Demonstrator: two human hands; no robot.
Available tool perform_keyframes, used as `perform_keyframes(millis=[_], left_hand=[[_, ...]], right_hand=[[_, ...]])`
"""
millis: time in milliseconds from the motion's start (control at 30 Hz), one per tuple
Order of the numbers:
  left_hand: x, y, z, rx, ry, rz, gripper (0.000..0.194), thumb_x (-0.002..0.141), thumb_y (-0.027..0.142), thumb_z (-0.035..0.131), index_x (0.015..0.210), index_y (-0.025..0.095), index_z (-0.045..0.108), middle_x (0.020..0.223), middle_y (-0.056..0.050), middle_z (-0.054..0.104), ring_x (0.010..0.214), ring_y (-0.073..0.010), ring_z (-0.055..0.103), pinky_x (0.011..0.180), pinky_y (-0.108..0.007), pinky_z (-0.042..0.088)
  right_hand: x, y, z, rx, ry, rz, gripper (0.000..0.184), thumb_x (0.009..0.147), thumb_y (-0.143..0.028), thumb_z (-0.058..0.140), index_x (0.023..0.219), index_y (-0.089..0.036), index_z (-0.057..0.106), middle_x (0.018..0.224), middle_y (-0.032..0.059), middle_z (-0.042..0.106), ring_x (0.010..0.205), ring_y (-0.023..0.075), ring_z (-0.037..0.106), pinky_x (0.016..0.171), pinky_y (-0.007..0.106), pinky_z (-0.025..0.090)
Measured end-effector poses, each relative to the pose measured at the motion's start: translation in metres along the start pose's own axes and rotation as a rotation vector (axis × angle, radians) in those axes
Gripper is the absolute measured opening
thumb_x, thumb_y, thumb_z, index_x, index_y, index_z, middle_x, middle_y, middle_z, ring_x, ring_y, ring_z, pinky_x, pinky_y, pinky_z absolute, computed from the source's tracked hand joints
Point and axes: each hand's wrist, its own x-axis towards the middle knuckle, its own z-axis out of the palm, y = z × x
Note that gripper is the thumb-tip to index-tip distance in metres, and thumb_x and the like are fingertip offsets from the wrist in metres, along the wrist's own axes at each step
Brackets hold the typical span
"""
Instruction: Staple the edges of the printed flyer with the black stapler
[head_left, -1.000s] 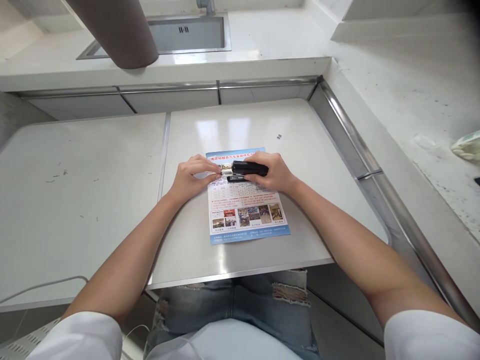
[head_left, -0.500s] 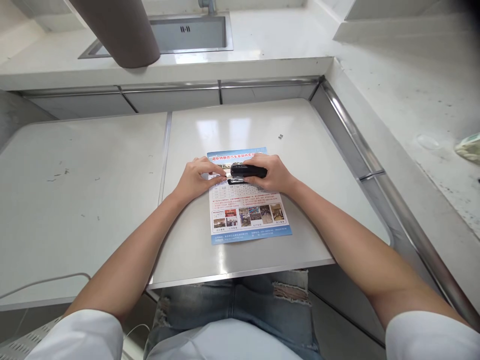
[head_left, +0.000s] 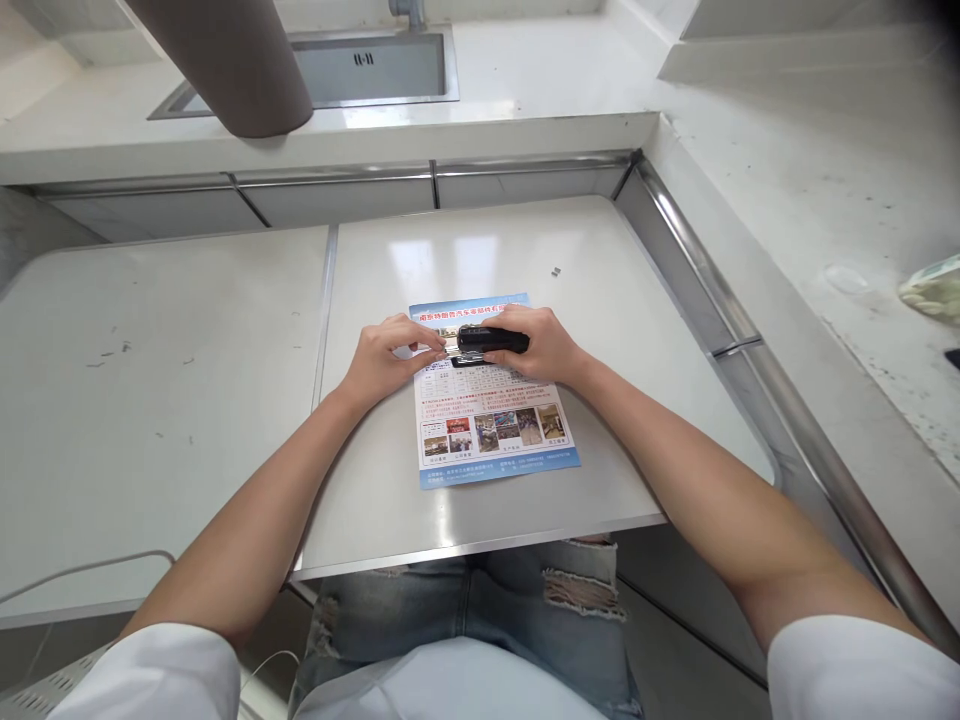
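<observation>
A black stapler (head_left: 495, 340) lies over a printed leaflet (head_left: 495, 477) with a blue border, photos and Chinese text. My right hand (head_left: 541, 345) is wrapped round the stapler's body from the right. At its left end a shiny metal part (head_left: 451, 350) sticks out. The thumb and forefinger of my left hand (head_left: 390, 357) are pinched together at that metal part; the fingers partly cover its tip. The leaflet rests on the white folding table (head_left: 367, 500), and both hands are above its upper half.
Small staple pieces (head_left: 556, 272) lie behind the leaflet, and scattered staples (head_left: 126, 347) dot the left table panel. A grey cable (head_left: 97, 568) crosses the front left. Behind stand a brown cylinder (head_left: 232, 70) and a sink (head_left: 375, 75). A counter (head_left: 810, 200) borders the right.
My left fingertips have shifted very slightly left, away from the stapler's body, and a little more of the metal part shows. My right hand keeps its hold. The whole view has shifted slightly.
</observation>
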Motion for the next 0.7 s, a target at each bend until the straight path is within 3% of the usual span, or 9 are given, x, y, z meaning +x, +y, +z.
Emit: perform_keyframes(millis=[700], left_hand=[[0.0017, 0.0016, 0.0014, 0.005, -0.052, -0.074, 0.008, 0.083, 0.033, 0.077, 0.083, 0.025, 0.078, 0.087, -0.001, 0.078, 0.067, -0.0142, 0.059, 0.068, -0.031, 0.049]], right_hand=[[-0.0002, 0.0001, 0.0009, 0.006, -0.002, 0.003, 0.033, 0.086, -0.036, 0.074, 0.116, -0.023, 0.071, 0.101, 0.0048, 0.075, 0.091, 0.0228, 0.067, 0.084, 0.038, 0.052]])
